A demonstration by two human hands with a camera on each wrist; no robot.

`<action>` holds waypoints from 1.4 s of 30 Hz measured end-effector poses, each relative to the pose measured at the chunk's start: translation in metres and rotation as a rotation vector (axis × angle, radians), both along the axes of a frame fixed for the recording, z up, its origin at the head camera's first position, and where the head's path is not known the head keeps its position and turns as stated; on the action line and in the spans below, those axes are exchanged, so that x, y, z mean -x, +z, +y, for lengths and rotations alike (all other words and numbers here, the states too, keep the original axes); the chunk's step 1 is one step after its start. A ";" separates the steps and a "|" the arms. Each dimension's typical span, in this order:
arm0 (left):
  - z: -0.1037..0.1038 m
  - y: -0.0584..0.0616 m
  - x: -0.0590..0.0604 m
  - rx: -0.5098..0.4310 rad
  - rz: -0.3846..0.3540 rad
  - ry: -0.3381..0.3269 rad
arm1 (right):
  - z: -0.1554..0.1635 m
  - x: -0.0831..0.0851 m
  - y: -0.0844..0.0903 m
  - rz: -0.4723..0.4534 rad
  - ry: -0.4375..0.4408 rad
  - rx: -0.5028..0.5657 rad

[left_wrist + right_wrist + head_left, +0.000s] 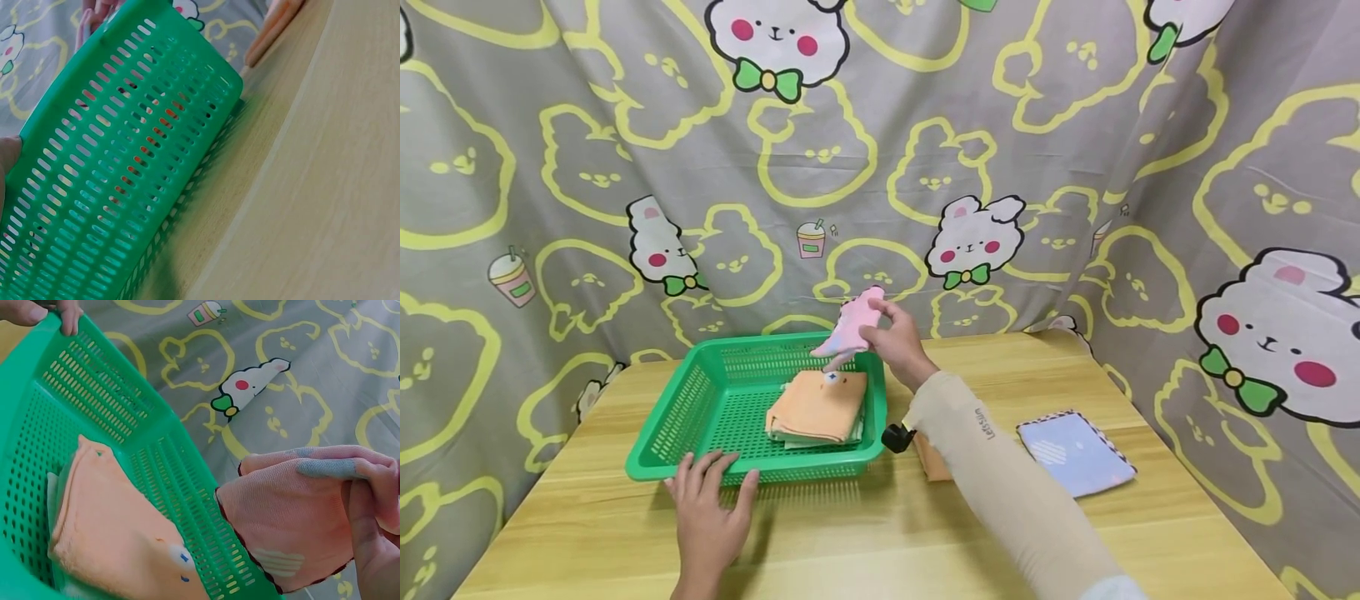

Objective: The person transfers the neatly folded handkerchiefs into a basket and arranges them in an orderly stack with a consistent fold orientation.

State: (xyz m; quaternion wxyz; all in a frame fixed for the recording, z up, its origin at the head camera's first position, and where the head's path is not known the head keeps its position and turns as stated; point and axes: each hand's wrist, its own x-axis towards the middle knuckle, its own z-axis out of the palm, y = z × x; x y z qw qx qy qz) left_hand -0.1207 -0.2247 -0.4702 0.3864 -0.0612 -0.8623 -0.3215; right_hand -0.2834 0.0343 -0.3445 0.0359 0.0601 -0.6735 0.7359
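Note:
A green slotted basket [700, 398] [119, 162] [81, 387] stands on the wooden table [880, 533]. Inside it lies a stack of folded cloths with an orange cloth [816, 404] [112, 534] on top. My right hand [895, 340] pinches a folded pink cloth [852, 327] [287, 519] in the air above the basket's far right corner. My left hand [706, 508] rests on the basket's near rim with its fingers spread; its fingertips [53, 312] show at the rim in the right wrist view.
A light blue folded cloth [1075, 452] lies on the table right of my forearm. An orange cloth [931, 462] peeks out beneath my forearm. A cartoon-print curtain [880, 167] closes off the back and right sides.

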 end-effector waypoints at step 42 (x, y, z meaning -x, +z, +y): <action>-0.003 0.000 0.001 0.003 0.014 -0.011 | -0.047 0.007 -0.040 -0.058 0.144 0.137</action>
